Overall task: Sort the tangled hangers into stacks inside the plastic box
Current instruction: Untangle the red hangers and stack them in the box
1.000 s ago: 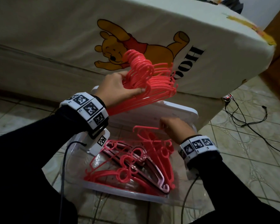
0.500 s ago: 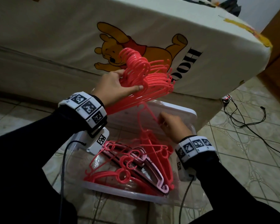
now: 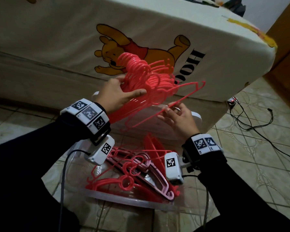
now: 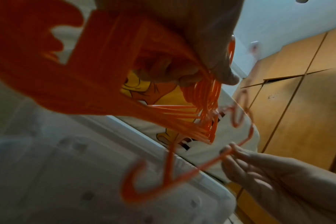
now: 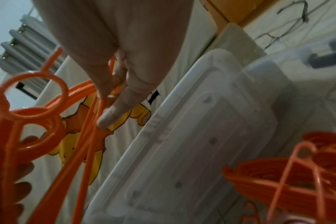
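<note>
My left hand (image 3: 131,87) grips a thick stack of coral hangers (image 3: 151,77) by their necks, held up in front of the bed. In the left wrist view the same stack (image 4: 82,63) fans out from under that hand (image 4: 205,63). My right hand (image 3: 172,111) pinches the bar of a single coral hanger (image 3: 186,95) just below and right of the stack. The right wrist view shows thumb and fingertips (image 5: 113,112) on that thin bar (image 5: 90,136). More coral and pink hangers (image 3: 134,171) lie tangled in the clear plastic box (image 3: 124,199) on the floor.
The box's white lid (image 3: 159,129) leans against the bed (image 3: 57,47), just behind my hands. Black cables (image 3: 251,124) trail over the tiled floor at the right. A wooden wardrobe (image 4: 297,91) stands beyond the bed's corner.
My right hand has lifted one hanger out of the box and raised it up beside the stack. The left hand has kept the stack at about the same place.
</note>
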